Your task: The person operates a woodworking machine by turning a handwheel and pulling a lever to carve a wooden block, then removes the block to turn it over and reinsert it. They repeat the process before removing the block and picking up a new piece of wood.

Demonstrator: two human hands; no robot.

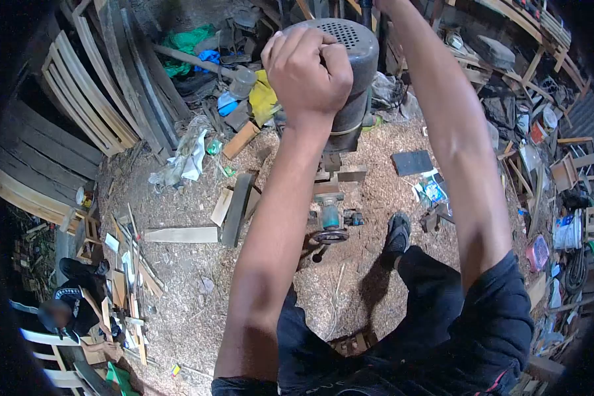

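Left hand [310,76]: on machine housing [364,69], fingers curled together, hold unclear
Right hand: outside view, fingers I cannot tell
Progress: shavings [178,204] lie, remaining work unclear

Right hand [383,4]: cut off by the top edge; grip unseen
Left hand [311,69]: palm hidden
Perforated metal housing [360,59]: partly hidden behind left hand
Seated person [79,307]: face blurred
Right-side clutter [567,231]: partly too small to tell

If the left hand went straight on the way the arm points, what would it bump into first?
Probably the round motor housing with the holes in its top. The left hand looks right up against it, maybe touching already, but one picture can't show exactly how close.
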